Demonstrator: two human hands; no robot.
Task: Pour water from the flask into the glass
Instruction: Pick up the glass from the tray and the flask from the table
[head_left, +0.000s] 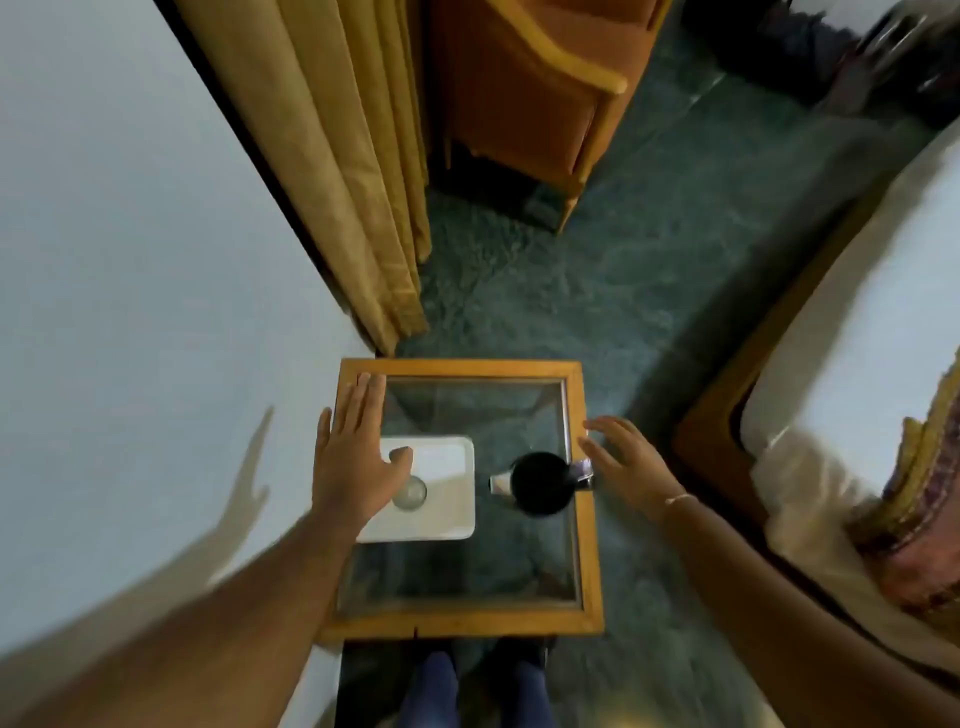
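— Flask stands upright at three o'clock on our glass-topped table, spout toward the glass, which sits at nine o'clock on the white tray.

— Are we holding anything?

— Nothing yet. Our left hand hovers flat and spread over the glass; our right hand, fingers loosely open, is just beside the handle.

— So we're reaching. Next we likely need a firm grip on that handle before lifting.
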